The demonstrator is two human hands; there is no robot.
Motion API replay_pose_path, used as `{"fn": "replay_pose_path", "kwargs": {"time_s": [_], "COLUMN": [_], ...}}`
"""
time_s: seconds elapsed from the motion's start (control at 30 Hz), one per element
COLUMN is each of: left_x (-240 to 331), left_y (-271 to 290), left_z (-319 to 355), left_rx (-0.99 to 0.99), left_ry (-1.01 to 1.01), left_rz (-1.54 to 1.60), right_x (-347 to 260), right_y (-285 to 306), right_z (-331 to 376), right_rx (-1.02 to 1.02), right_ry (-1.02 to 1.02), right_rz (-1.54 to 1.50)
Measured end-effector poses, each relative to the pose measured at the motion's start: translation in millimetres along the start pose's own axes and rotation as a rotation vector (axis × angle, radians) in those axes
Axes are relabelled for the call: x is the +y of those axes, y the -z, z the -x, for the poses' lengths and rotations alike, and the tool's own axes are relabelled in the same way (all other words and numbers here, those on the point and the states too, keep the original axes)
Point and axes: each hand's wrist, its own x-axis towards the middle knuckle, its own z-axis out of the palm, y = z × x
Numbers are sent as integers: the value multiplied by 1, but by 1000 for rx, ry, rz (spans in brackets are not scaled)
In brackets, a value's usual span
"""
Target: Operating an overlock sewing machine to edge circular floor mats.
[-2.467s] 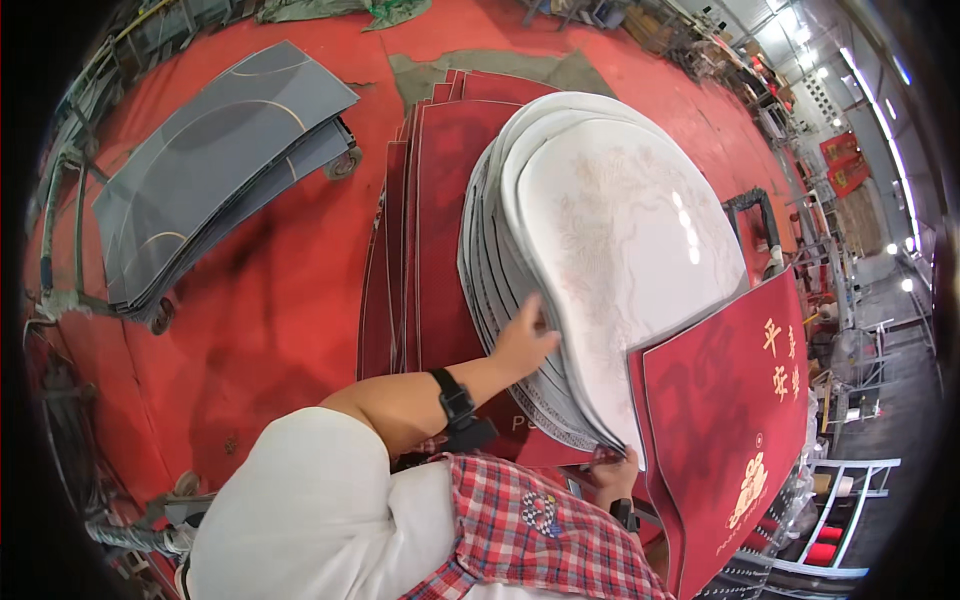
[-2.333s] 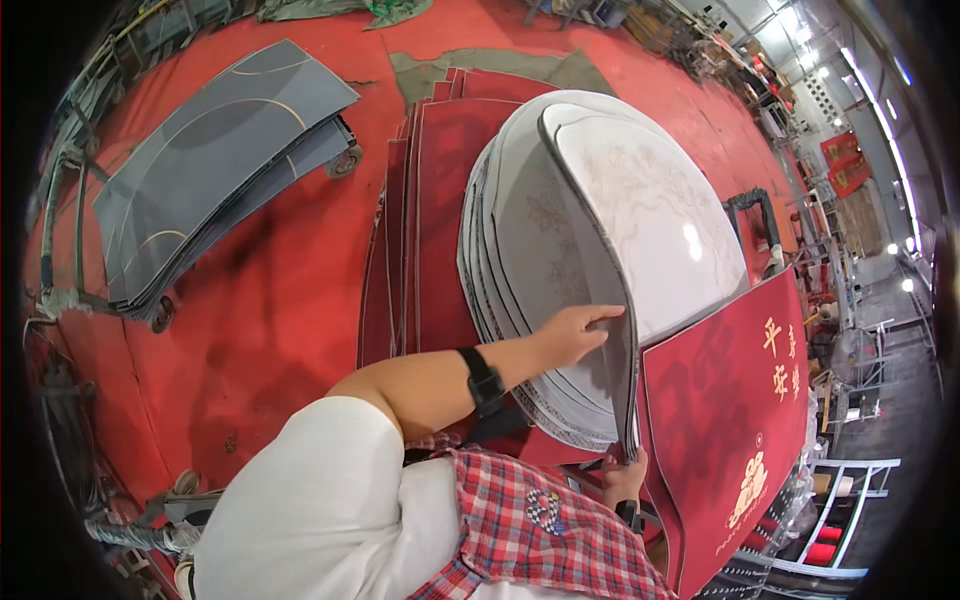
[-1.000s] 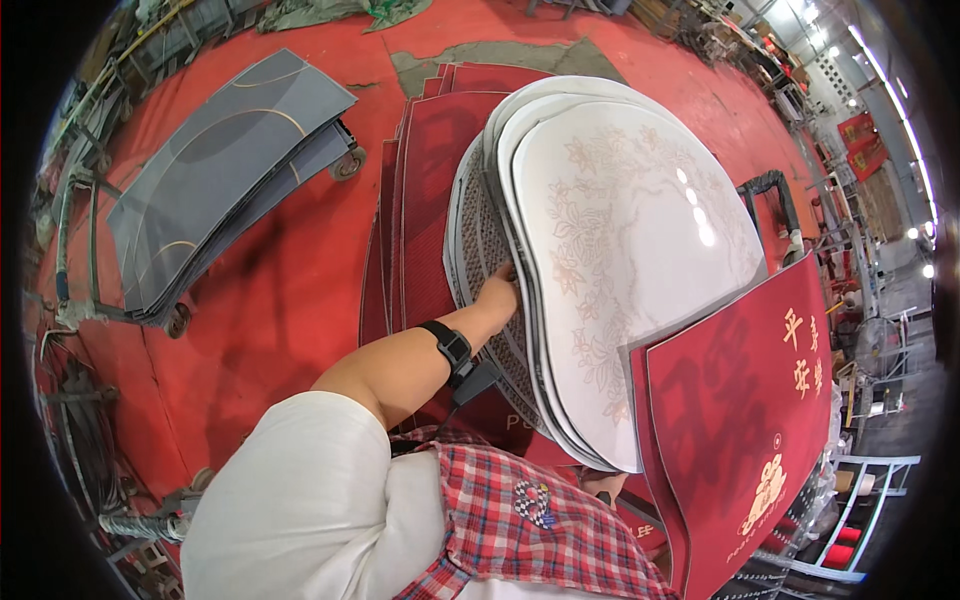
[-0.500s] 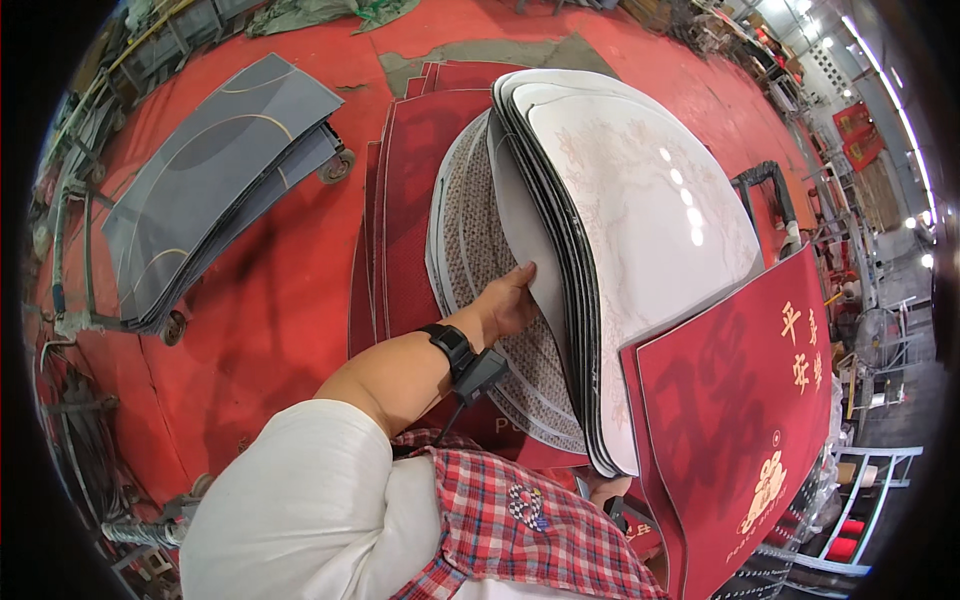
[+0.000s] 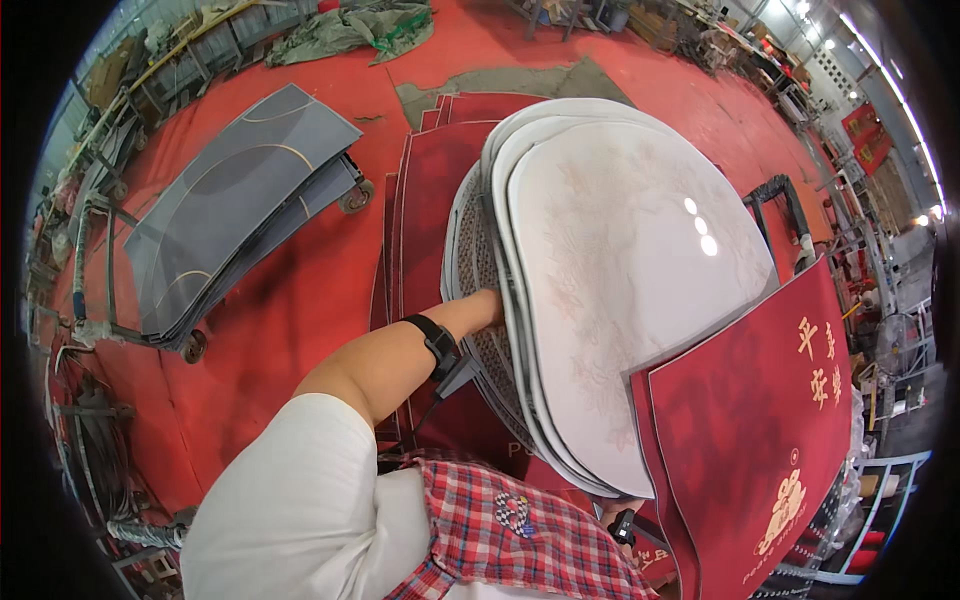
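Note:
A stack of white marble-patterned floor mats (image 5: 620, 260) with rounded outlines stands in front of me, its left edges fanned apart. My left hand (image 5: 487, 308) reaches in behind the stack's left edge, and the mats cover its fingers. Behind the white mats, a brown woven-look mat with pale bands (image 5: 490, 360) shows in part. At the stack's near lower corner is my right hand (image 5: 612, 512), mostly covered by the mats and my clothing; its fingers cannot be made out. Against the stack's right side leans a red mat with gold print (image 5: 745, 410).
More red mats (image 5: 440, 165) lie behind and left of the stack. A cart with wheels (image 5: 195, 345) bears grey mats with gold curved lines (image 5: 230, 190) at the left. A dark-wrapped cart handle (image 5: 785, 200) rises at the right. A blue rack (image 5: 890, 500) stands at the lower right.
My left hand has gone from the visible edge of a lower white mat to behind the stack. The white stack's dark layered side has turned out of sight, and its patterned face shows more.

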Motion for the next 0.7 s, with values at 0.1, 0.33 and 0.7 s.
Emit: {"fn": "replay_pose_path", "kwargs": {"time_s": [0.1, 0.33, 0.7], "left_x": [22, 87, -70], "left_y": [21, 87, 223], "left_z": [4, 58, 219], "left_rx": [128, 281, 478], "left_ry": [-158, -44, -347], "left_rz": [-577, 42, 735], "right_x": [1, -20, -7], "right_y": [6, -1, -224], "right_z": [2, 20, 242], "right_rx": [31, 44, -93], "right_ry": [-30, 30, 340], "right_rz": [-57, -69, -182]}}
